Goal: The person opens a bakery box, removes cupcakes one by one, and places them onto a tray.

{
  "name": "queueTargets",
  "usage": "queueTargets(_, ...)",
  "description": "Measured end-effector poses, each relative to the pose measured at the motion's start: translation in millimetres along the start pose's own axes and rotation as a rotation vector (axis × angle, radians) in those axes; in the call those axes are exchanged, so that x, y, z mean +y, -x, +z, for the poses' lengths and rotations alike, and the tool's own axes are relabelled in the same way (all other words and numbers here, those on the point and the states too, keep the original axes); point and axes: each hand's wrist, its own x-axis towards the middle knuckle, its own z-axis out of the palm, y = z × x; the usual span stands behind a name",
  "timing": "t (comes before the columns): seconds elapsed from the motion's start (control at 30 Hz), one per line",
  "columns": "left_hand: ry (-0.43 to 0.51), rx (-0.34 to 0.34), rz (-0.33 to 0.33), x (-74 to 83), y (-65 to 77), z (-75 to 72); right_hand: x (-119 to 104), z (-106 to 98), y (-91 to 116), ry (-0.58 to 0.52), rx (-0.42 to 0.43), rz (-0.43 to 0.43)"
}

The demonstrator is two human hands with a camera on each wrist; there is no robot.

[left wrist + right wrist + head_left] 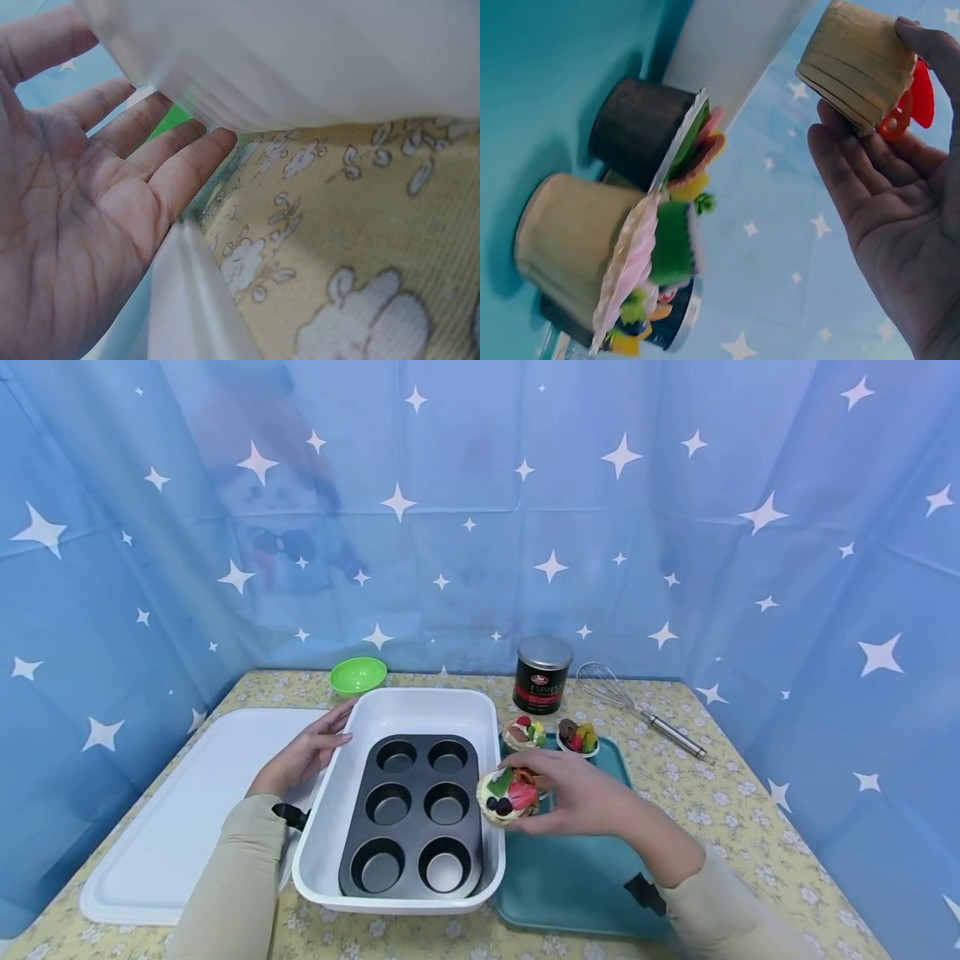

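Observation:
A fruit-topped cupcake (510, 797) with a strawberry slice, dark berries and a green leaf is in my right hand (573, 793). Thumb and fingers pinch its pale cup (859, 67), over the right rim of a deep white baking dish (401, 714). Inside that dish lies a dark muffin pan (408, 818) with several hollow cups. My left hand (303, 756) is at the dish's left side, its fairly straight fingers (187, 169) against the outer wall. More topped cupcakes (577, 737) stand on the teal tray (570, 893); the right wrist view shows them close together.
A white board (180, 810) lies left of the dish, partly under the left forearm. Behind are a green bowl (358, 676), a black espresso tin (542, 677) and a whisk (652, 714). A blue star curtain (480, 552) borders the flowered tablecloth (750, 843).

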Motion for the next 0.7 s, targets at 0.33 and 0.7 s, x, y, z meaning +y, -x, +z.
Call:
queueTargets(0.33,-0.001,0.002,0.004,-0.1,0.3,-0.6,16,-6,17,0.007,0.050,0.020)
queueTargets(0.7,0.016,-0.015,0.005,-1.0,-0.5,-1.4,27,0,33,0.012,0.011,0.037)
